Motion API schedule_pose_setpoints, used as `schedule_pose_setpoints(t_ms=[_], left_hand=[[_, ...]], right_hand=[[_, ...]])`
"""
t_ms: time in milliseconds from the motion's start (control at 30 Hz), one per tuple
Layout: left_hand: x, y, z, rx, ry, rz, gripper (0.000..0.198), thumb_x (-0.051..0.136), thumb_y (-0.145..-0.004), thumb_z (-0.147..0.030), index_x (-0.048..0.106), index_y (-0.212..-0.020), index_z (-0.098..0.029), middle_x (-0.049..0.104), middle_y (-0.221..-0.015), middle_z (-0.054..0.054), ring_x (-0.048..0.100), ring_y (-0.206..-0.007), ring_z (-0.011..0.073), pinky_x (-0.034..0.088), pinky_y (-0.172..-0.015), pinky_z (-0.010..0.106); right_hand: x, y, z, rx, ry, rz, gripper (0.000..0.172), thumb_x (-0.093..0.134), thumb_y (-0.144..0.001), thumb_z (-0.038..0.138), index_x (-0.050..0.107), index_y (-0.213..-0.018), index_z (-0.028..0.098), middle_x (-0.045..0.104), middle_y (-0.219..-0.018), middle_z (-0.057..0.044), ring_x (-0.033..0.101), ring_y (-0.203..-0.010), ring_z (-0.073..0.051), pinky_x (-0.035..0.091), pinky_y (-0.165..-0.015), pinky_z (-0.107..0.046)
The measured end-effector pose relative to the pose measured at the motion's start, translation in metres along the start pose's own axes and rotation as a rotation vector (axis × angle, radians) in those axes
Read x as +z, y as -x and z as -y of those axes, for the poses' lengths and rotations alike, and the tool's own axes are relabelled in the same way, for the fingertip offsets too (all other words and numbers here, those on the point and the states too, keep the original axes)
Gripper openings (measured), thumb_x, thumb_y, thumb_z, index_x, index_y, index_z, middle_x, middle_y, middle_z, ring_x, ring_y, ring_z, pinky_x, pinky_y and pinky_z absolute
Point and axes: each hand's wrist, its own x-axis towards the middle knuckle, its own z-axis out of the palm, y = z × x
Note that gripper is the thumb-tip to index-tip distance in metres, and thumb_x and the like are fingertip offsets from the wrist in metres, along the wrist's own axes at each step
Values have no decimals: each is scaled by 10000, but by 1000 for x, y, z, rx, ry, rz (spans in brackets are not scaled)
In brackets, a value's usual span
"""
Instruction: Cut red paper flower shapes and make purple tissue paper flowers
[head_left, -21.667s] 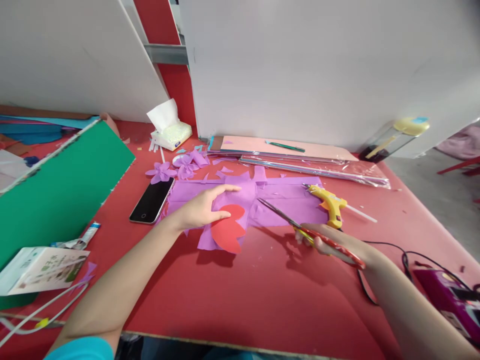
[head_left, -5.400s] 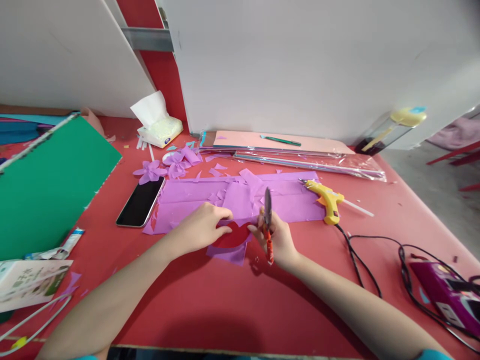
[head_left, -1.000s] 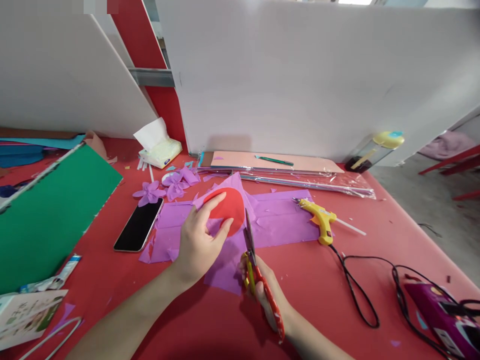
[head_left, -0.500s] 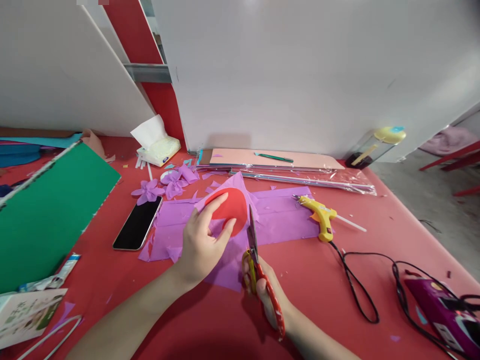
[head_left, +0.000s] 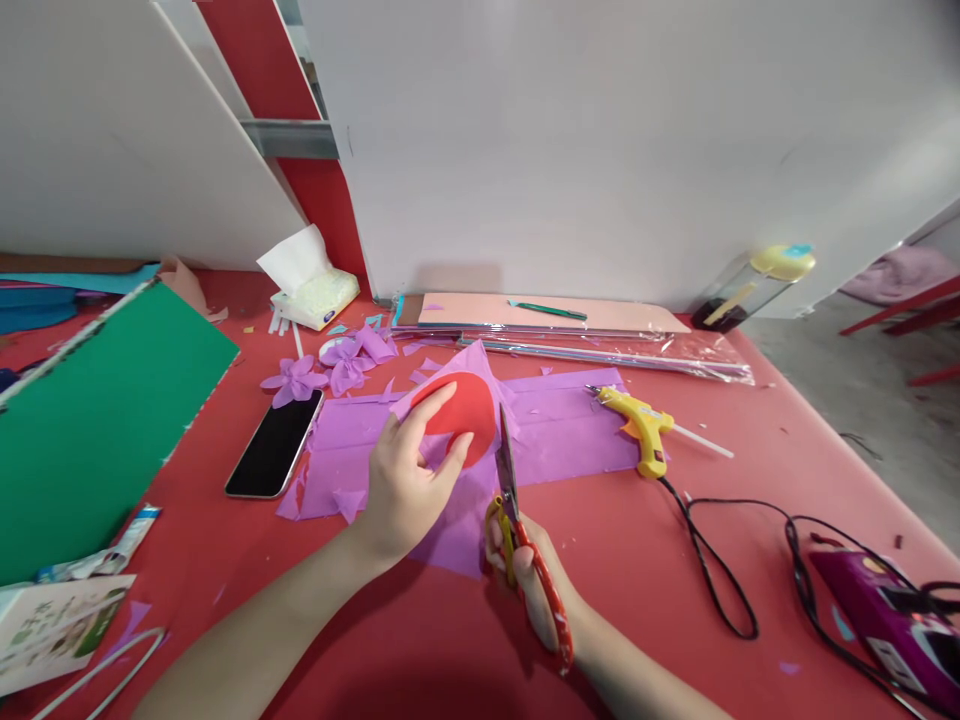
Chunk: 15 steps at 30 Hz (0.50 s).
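Pinched in my left hand (head_left: 411, 480) is a red rounded paper piece (head_left: 471, 410), laid against a folded purple sheet (head_left: 480, 362) whose tip points away from me. My right hand (head_left: 529, 575) grips scissors (head_left: 508, 480) with a red handle and a yellow one. The scissor blades point forward along the right edge of the red piece, at the purple paper. Below both hands lies a wide purple sheet (head_left: 570, 440) with fold lines. Purple paper flowers (head_left: 294, 380) sit to the left, one overlapping the top of a black phone (head_left: 276, 445).
A yellow glue gun (head_left: 643, 428) lies at right, its black cord running to a purple device (head_left: 885, 620). Behind are wrapped paper sheets (head_left: 600, 345), a green knife (head_left: 551, 311), a tissue pack (head_left: 319, 297) and a jar (head_left: 750, 290). A green board (head_left: 105, 430) stands left.
The view has shifted slightly. Both hands, the red piece and the scissors keep nearly the same places relative to each other.
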Motion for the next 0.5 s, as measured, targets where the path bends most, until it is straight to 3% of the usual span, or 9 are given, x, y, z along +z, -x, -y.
schedule_pose_setpoints(t_ms=[267, 500], left_hand=[[0, -1, 1, -17, 12, 9, 414, 657, -697, -157, 540, -1094, -171, 656, -936, 42, 470, -488, 71, 534, -595, 273], [1, 0, 2, -45, 22, 19, 417, 652, -702, -167, 537, -1103, -185, 652, -948, 40, 496, -505, 76, 532, -561, 260]], right_hand=[[0, 1, 4, 39, 4, 43, 627, 219, -674, 813, 324, -630, 197, 308, -577, 37, 242, -515, -86, 222, -438, -218], [0, 4, 1, 55, 0, 33, 582, 236, -719, 774, 306, -647, 200, 286, -573, 45, 236, -505, -78, 218, -426, -207]])
